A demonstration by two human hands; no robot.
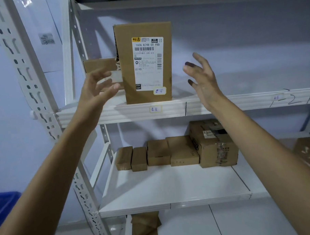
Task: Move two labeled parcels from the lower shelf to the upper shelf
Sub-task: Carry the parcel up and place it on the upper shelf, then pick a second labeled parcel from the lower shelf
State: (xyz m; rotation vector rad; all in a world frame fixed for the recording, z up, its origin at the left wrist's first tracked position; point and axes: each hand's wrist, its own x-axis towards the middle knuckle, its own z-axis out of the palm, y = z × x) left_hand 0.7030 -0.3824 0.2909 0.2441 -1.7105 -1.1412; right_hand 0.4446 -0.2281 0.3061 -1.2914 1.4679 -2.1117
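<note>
At the far left, well below and left of the tall labeled parcel (144,62), a blue bin (4,204) is cut off by the frame edge. Right of it the perforated shelf post (34,97) rises at a slant. The left hand (98,89) hovers just left of the tall labeled parcel, fingers spread and loosely curled, gripping nothing and clear of the cardboard. Behind those fingers a smaller parcel (99,66) sits on the upper shelf (238,100), touching the tall parcel's left side; its lower part and a pale label are hidden by the hand and blurred, so the print cannot be read.

The tall labeled parcel stands upright on the upper shelf near its front edge, its white shipping label facing the camera. "160A B748-00 PDD" is legible, while the smaller lines are too fine to make out. A handwritten sticker sits at its lower right, and a matching tag (155,109) is stuck on the shelf edge right below it.

To the parcel's right the right hand (202,79) is raised with fingers splayed, empty and apart from the box.

Below the parcel, on the lower shelf (171,187), a row of brown boxes (177,152) stands against the back; the rightmost one is partly hidden by the right forearm. Under that shelf a brown package (144,226) lies on the floor, partly hidden by the shelf edge.
</note>
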